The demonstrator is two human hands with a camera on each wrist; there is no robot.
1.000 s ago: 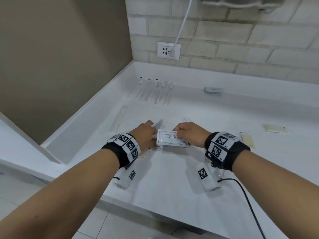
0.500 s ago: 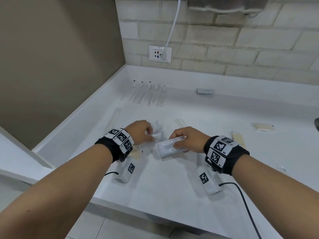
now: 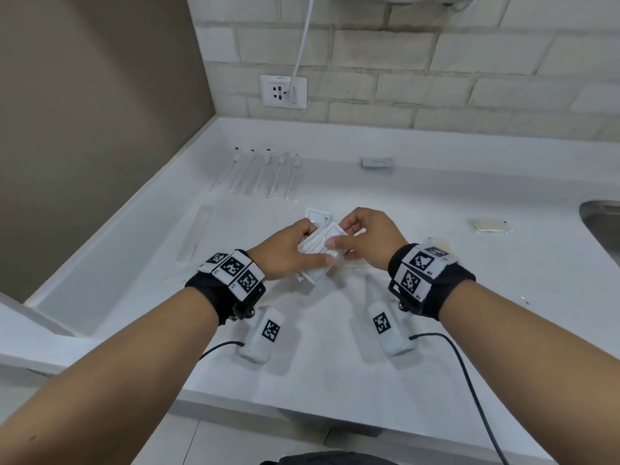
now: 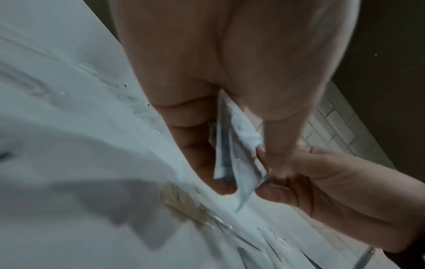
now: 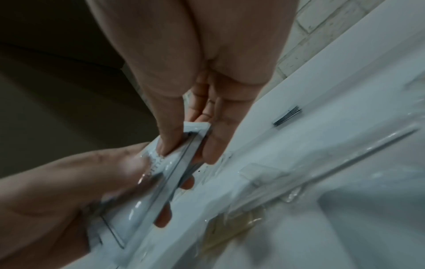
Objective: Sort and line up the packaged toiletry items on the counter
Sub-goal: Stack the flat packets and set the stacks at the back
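Note:
Both hands meet over the middle of the white counter (image 3: 322, 374) around a small stack of white printed sachets (image 3: 321, 246). My left hand (image 3: 303, 251) grips the stack from the left, thumb on top and fingers beneath. My right hand (image 3: 342, 237) pinches its right end between thumb and fingers. In the left wrist view the sachets (image 4: 239, 145) stand edge-on between my left fingers, with the right hand (image 4: 322, 182) pinching their far corner. The right wrist view shows the sachets (image 5: 165, 174) under my right thumb. One more sachet (image 3: 318, 215) shows just behind the hands.
Several wrapped toothbrushes (image 3: 265, 176) lie in a row at the back left. A grey packet stack (image 3: 377, 163) sits at the back. A yellowish packet (image 3: 491, 226) lies right, near the sink rim (image 3: 600, 223). A long clear wrapper (image 3: 196, 236) lies left.
The hands held sachets apart, low on the counter. They have come together and lifted, so both now hold one stack. The camera view shifted downward.

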